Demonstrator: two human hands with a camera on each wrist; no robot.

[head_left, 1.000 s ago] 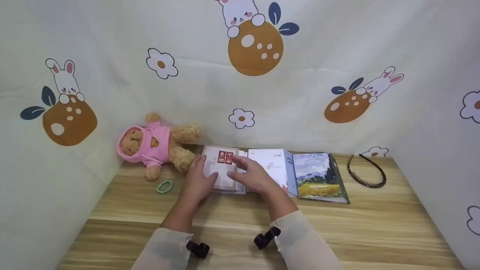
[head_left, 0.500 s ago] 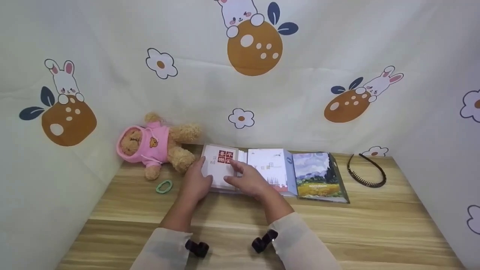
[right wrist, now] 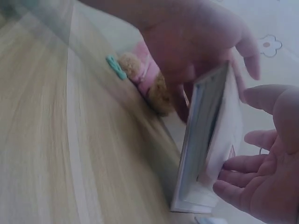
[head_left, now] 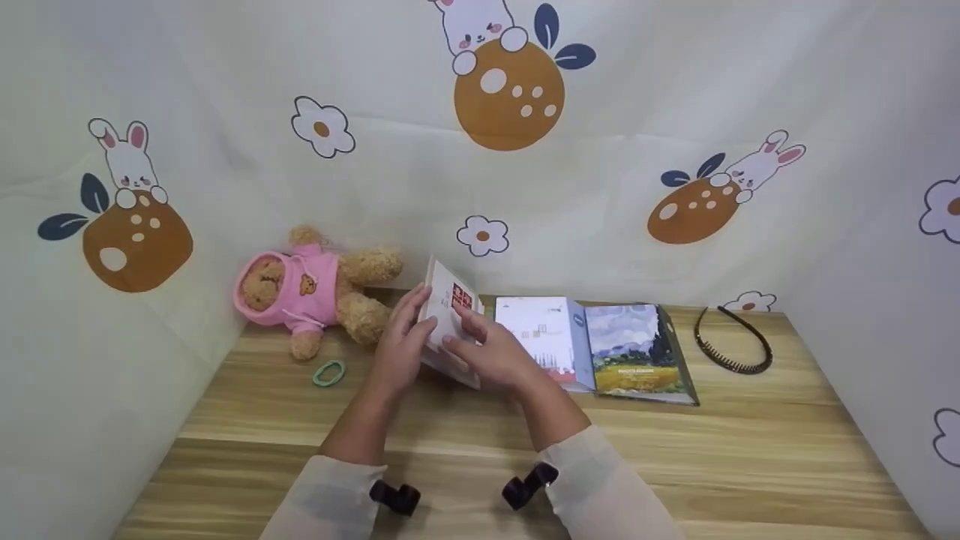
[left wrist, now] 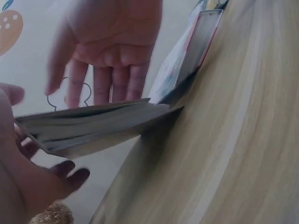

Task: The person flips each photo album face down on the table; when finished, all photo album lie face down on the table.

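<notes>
Head view: the left hand (head_left: 401,352) and the right hand (head_left: 491,356) are holding a white book (head_left: 448,319) (red squares on its cover) between them, tilting it up on its lower edge on the bench (head_left: 480,450). The left fingers (head_left: 416,304) are curling round its back; the right fingers (head_left: 469,326) are lying nearly straight against the cover. Just to its right, two more books (head_left: 600,346) are lying flat. A teddy bear (head_left: 311,289), a green hair tie (head_left: 328,372) and a black headband (head_left: 733,341) are lying on the bench.
</notes>
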